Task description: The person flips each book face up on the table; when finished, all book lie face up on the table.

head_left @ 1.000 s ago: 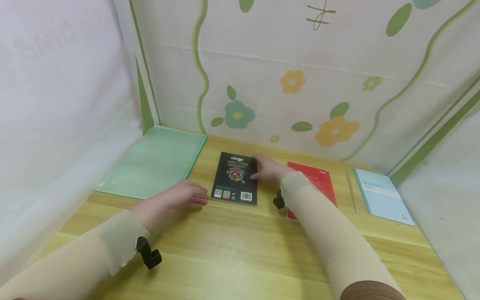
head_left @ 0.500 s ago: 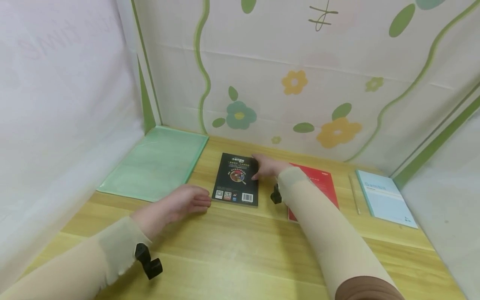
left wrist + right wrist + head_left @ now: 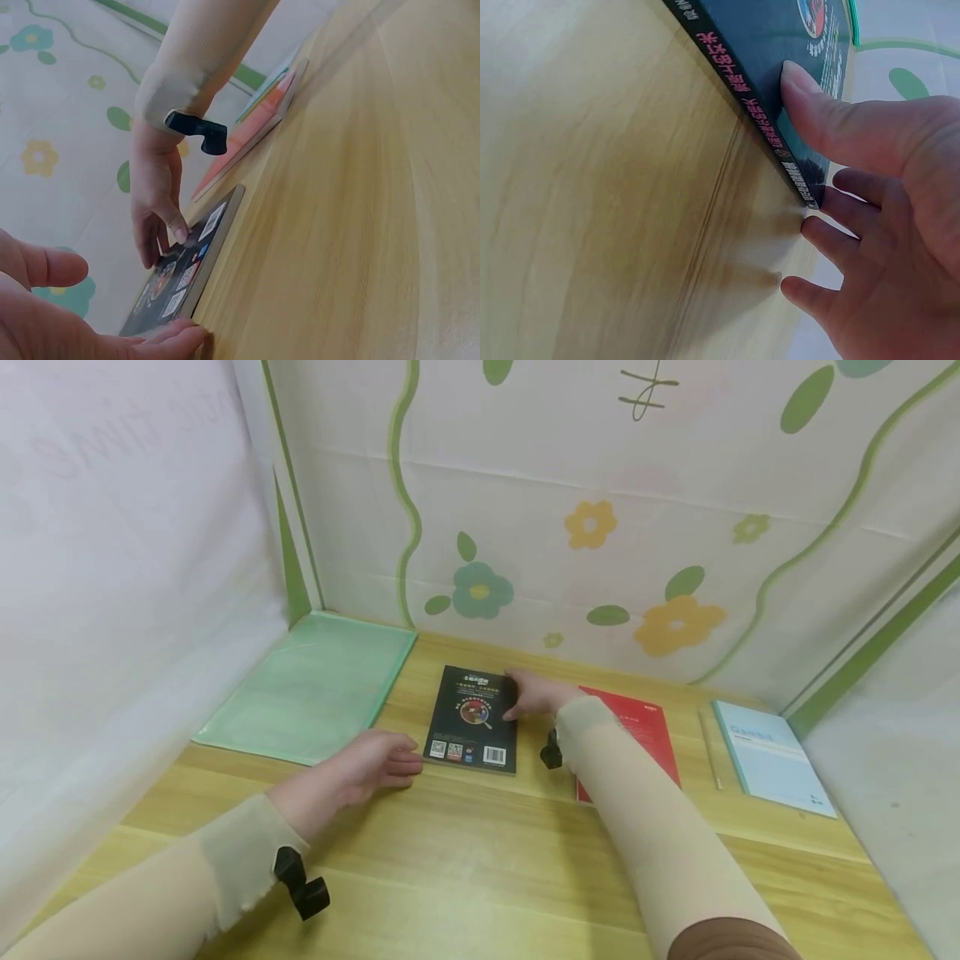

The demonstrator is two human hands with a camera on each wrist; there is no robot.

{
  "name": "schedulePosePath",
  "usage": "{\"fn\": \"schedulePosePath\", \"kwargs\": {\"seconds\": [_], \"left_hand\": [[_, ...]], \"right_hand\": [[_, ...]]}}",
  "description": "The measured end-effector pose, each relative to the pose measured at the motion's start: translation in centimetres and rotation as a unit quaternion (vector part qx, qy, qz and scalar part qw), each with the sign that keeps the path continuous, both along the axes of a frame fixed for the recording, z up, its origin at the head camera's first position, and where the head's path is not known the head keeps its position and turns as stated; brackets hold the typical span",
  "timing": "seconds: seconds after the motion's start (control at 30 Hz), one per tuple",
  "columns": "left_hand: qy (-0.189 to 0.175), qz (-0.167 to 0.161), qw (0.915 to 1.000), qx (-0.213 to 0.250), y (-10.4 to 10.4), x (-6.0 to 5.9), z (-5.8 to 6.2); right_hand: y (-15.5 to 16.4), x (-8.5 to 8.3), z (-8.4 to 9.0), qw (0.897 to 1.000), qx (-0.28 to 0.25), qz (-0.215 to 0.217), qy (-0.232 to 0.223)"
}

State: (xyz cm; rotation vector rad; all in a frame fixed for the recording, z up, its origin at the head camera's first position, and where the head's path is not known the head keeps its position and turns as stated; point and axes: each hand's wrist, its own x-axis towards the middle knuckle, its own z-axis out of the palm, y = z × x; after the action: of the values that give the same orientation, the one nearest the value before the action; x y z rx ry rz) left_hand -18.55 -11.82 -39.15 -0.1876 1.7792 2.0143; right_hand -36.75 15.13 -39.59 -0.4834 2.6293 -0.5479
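Note:
A black book lies flat on the wooden table, back cover up, with a barcode and QR codes along its near edge. Its spine faces right and carries pink lettering. My right hand is at the book's far right corner. In the right wrist view, the thumb rests on the cover and the other fingers spread loosely around the corner. Close by the book's near left corner is my left hand, fingers extended and side-on to the table. In the left wrist view, its fingertips are right at the book's edge.
A pale green translucent folder lies at the left. Partly under the right forearm is a red book. Farther right are a pencil and a light blue notebook. Flower-printed cloth walls close off the table's back and sides.
Over the last second the hands keep nearly the same place at the book, with the left hand slightly nearer its corner. The head view has shifted a little; the book lies as before.

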Motion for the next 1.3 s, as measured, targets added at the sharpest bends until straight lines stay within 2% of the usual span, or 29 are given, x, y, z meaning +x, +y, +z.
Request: {"fn": "schedulePosePath", "kwargs": {"seconds": [0.27,0.63,0.8,1.0,1.3], "left_hand": [[-0.020,0.017,0.9994,-0.024,-0.2,-0.9,-0.7],[-0.014,-0.012,0.9991,-0.039,-0.2,-2.0,-1.5],[-0.018,-0.027,0.9981,-0.052,-0.1,-2.9,-2.2],[-0.022,-0.025,0.9970,-0.069,0.3,-4.0,-3.0],[-0.011,-0.017,0.9966,-0.080,1.2,-4.2,-3.0]], "right_hand": [[-0.8,0.3,-0.1,0.999,0.020,0.013,0.024],[-1.1,0.2,-0.1,0.999,0.030,0.003,0.025],[-1.1,0.0,-0.3,0.999,0.028,0.001,0.021],[-1.0,-0.1,-0.2,0.999,0.028,0.000,0.017],[-0.3,-0.3,-0.3,1.000,0.027,-0.001,0.013]]}}
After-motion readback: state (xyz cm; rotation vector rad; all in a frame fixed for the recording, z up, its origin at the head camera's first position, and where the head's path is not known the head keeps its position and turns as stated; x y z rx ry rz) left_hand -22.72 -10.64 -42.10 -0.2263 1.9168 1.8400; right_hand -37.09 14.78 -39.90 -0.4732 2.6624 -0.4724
